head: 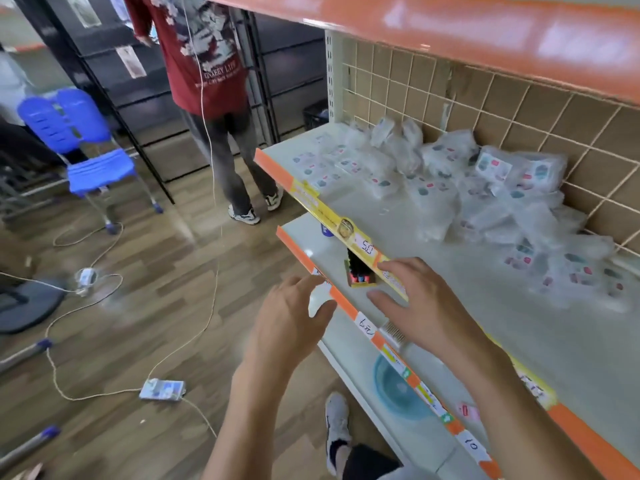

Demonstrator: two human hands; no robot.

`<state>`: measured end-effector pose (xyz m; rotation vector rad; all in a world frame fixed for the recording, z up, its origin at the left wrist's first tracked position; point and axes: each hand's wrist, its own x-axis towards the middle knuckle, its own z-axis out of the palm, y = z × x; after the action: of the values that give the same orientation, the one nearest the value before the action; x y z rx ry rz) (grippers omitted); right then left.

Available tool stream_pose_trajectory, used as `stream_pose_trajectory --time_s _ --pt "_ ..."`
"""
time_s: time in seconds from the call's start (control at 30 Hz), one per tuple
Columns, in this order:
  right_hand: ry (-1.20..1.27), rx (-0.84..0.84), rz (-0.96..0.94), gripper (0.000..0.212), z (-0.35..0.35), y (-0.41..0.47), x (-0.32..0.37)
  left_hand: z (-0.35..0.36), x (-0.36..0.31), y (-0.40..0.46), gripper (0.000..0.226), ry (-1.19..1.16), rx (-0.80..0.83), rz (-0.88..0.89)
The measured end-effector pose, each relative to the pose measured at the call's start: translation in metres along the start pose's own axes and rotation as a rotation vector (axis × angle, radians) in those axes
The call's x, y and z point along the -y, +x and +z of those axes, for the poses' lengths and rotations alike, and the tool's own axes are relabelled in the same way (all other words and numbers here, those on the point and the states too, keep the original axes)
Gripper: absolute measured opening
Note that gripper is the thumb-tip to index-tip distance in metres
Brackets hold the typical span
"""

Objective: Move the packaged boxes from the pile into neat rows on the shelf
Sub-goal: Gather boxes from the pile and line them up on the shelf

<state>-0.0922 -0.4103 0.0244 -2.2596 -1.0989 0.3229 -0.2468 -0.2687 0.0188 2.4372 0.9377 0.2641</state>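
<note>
White shelf (433, 244) holding plastic-wrapped boxes.
A loose pile of packaged boxes (491, 199) lies beyond the hands; flat rows (332, 168) sit farther left.

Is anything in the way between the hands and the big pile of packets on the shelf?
Nothing visible is. Both hands, left and right, hover open at the shelf's front edge. Bare shelf lies between them and the pile of packaged boxes at the back.
</note>
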Motion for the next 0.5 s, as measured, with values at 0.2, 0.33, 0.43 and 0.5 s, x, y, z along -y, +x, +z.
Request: stream_pose_trajectory --time_s 0.2,0.33,0.43,0.5 --pt "0.023 0.001 -0.01 0.044 0.017 0.097 0.017 -0.019 0.027 0.079 0.044 0.013 0.044 -0.006" --pt "-0.001 -0.01 -0.007 0.047 0.017 0.157 0.02 -0.033 0.036 0.143 0.044 0.003 0.016 0.003" --pt "0.001 -0.055 0.02 0.046 0.018 0.192 0.018 -0.038 0.04 0.182 0.044 -0.018 0.015 0.023" --pt "0.005 -0.082 0.051 0.044 0.02 0.207 0.016 -0.038 0.043 0.203 0.044 -0.029 0.044 0.045"
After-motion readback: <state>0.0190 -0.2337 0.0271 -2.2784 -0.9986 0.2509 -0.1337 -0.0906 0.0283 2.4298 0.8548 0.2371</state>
